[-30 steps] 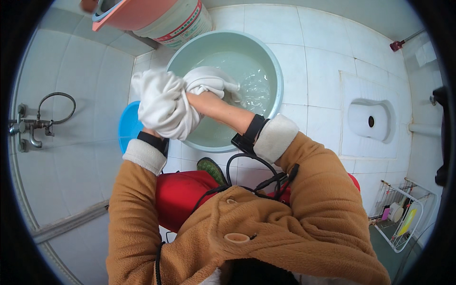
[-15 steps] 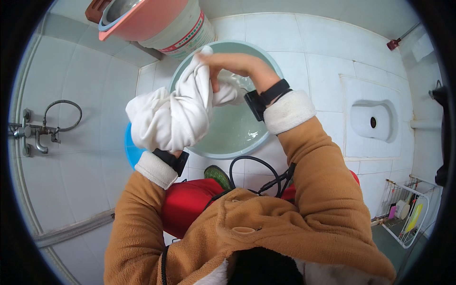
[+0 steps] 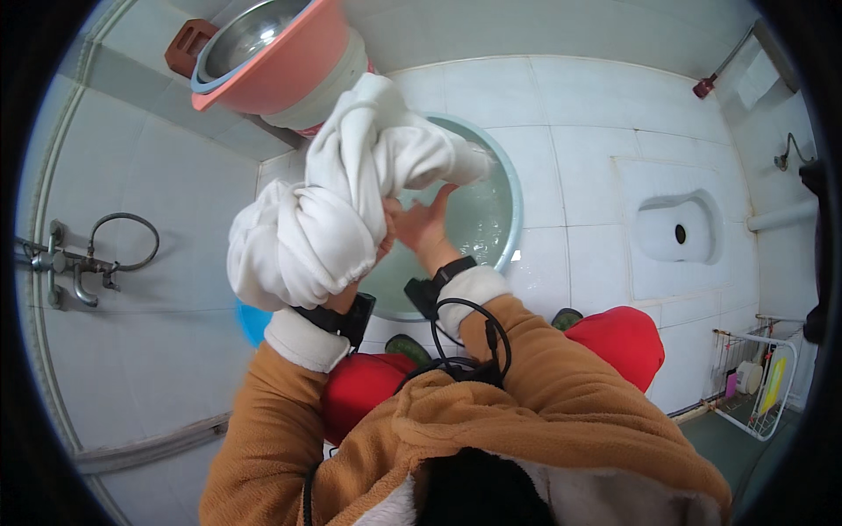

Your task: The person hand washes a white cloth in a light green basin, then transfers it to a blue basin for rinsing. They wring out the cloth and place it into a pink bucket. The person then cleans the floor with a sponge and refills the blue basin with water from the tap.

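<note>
A bulky white cloth (image 3: 303, 237), twisted and folded over itself, is bunched above a pale green basin (image 3: 511, 188) of cloudy water. Its loose end (image 3: 438, 158) arches to the right over the water. My left hand (image 3: 383, 238) holds the bundle from beneath, mostly hidden by the fabric, with a few fingers showing at its right side. My right hand (image 3: 425, 230) is right beside those fingers at the cloth's underside. Its thumb sticks out away from the other fingers, whose tips are partly hidden against the cloth and left hand.
A blue basin (image 3: 253, 323) shows behind my left wrist. Stacked pink (image 3: 289, 66) and metal basins (image 3: 250, 39) sit on a white bucket (image 3: 342, 88) at the back left. A squat toilet (image 3: 680, 228) lies right, a wire rack (image 3: 759, 386) nearer. Wall taps (image 3: 74, 263) are at left.
My right hand has come down from the cloth's upper end to beside my left hand, its thumb now spread. The cloth's end flops right over the basin. The view has shifted slightly.
</note>
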{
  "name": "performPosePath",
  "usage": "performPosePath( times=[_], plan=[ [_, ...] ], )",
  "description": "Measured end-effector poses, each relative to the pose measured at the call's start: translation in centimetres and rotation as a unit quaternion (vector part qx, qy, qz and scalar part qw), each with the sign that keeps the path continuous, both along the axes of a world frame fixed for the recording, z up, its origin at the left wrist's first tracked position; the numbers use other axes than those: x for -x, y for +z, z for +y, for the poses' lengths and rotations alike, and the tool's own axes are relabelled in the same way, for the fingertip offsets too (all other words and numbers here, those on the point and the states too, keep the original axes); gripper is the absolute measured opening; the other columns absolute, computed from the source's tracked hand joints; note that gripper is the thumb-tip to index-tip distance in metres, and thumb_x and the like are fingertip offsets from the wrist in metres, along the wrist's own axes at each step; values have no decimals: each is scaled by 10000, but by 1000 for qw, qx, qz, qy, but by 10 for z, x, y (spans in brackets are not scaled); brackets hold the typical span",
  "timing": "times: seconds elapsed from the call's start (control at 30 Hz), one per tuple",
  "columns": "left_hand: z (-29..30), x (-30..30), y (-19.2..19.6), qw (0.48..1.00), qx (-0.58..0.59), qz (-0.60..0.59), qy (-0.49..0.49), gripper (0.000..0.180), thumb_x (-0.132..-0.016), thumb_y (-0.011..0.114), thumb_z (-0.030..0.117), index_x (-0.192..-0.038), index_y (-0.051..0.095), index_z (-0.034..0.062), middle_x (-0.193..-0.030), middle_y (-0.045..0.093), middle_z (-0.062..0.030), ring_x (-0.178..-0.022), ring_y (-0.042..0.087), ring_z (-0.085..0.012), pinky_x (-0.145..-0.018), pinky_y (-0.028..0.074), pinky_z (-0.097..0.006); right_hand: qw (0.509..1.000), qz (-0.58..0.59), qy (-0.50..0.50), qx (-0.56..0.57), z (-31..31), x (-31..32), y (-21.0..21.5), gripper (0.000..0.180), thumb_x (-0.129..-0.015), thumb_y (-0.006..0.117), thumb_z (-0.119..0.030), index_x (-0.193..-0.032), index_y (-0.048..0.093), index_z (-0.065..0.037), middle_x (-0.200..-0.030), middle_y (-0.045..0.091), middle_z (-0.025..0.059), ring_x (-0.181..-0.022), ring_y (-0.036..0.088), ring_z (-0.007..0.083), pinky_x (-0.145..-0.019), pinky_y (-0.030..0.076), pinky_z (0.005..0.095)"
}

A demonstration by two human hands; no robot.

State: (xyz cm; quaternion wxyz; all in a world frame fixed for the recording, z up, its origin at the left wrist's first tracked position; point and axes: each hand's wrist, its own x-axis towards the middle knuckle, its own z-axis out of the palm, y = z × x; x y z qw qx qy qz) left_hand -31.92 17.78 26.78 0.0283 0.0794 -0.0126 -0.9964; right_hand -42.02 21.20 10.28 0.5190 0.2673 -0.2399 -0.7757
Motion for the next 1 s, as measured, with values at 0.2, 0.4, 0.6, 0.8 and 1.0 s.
performPosePath(
  times=[0.2,0.4,0.6,0.8,1.0],
  plan=[
    [1,-30,-9,994,-48,-89,35,511,-920,517,391,-1313,490,66,-1148,512,-103,-1076,479,-279,-939,472,-436,974,152,-131,103,-1,32,-20,881,-837,347,-776,-1474,341,-168,-1523,330,123,-1407,281,352,-1142,218,581],
    [-31,-41,-30,987,74,-69,128,543,-953,429,480,-1362,461,125,-1303,496,-101,-1206,467,-319,-1021,418,-502,981,159,-99,-43,14,12,-1,907,-842,222,-802,-1468,356,-160,-1528,326,129,-1407,285,365,-1144,225,585],
    [-65,-28,-67,982,96,-49,154,559,-976,359,541,-1389,453,176,-1390,512,-84,-1287,477,-322,-1075,390,-530,971,220,-32,-85,33,8,36,947,-830,157,-830,-1487,317,-167,-1536,313,129,-1414,266,381,-1119,228,616],
    [-58,-58,-107,980,92,-99,143,595,-975,388,545,-1431,410,164,-1464,446,-74,-1321,454,-251,-1108,347,-499,788,295,-189,-507,-7,74,55,760,-868,453,-719,-1340,502,-125,-1329,557,121,-1188,549,317,-983,452,470],
    [-44,-31,-104,969,221,-106,29,627,-960,432,558,-1430,420,142,-1448,463,-88,-1307,462,-232,-1084,359,-419,-270,891,-16,-366,-13,142,74,387,-843,627,-450,-819,721,-76,-849,703,194,-851,678,374,-749,533,441]
  ],
)
